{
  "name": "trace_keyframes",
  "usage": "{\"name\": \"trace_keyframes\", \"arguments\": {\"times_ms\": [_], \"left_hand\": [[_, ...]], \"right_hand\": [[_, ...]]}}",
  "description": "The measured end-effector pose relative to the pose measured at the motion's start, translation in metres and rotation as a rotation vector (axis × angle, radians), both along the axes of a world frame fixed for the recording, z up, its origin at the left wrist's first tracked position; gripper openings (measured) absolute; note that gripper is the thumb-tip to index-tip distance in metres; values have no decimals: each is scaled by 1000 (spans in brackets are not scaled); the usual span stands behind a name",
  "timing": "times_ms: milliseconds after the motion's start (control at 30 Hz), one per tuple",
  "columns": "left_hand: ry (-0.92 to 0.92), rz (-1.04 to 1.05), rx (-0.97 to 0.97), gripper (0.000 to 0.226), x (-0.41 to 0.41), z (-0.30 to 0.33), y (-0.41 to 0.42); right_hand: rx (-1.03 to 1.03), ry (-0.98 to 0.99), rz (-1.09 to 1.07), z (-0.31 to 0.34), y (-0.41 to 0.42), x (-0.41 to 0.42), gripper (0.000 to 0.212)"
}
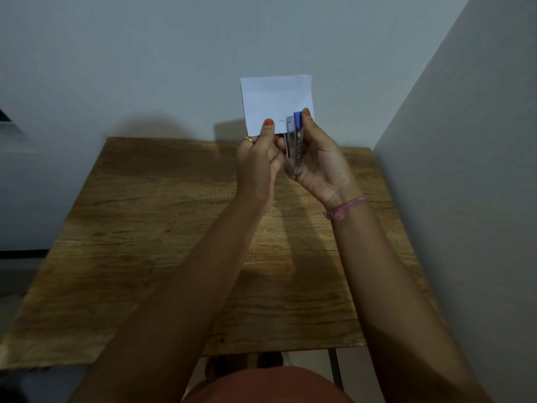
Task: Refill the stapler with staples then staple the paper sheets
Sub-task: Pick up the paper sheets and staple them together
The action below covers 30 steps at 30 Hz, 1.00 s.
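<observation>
Left hand [258, 158] pinches the white folded paper sheets [276, 103] up above the wooden table [145, 228]; right hand [316, 161] grips the blue-tipped metal stapler [297, 141]. I'd square the edges, then squeeze firmly.

plain rm, wood desk [145, 228], bare walls [116, 53]

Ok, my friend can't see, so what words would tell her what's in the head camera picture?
Two bare hands held up above a brown wooden table: the left hand pinches white paper sheets, and the right hand has a small silver stapler with a blue tip in its grip at the paper's lower edge. A pink thread bracelet circles the right wrist.
</observation>
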<state>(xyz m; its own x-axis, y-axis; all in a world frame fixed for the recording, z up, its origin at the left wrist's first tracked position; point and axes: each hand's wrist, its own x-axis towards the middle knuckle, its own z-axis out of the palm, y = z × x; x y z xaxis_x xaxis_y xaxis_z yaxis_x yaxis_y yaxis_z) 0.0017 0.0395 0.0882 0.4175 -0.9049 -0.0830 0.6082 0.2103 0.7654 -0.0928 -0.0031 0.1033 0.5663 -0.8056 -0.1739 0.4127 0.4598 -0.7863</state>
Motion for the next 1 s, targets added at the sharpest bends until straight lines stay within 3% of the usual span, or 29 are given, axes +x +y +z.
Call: {"name": "trace_keyframes", "arguments": {"times_ms": [333,567,700,1000], "left_hand": [[-57,71,14,6,8,3,-1],[-313,184,123,20,10,2,-8],[-291,230,130,17,10,5,-8],[-423,-65,90,28,44,13,-10]], "right_hand": [[-66,83,-5,-3,-9,-9,28],[-88,127,26,-7,-4,-1,26],[-115,152,9,-7,-5,0,24],[-170,355,37,4,-27,-19,31]]}}
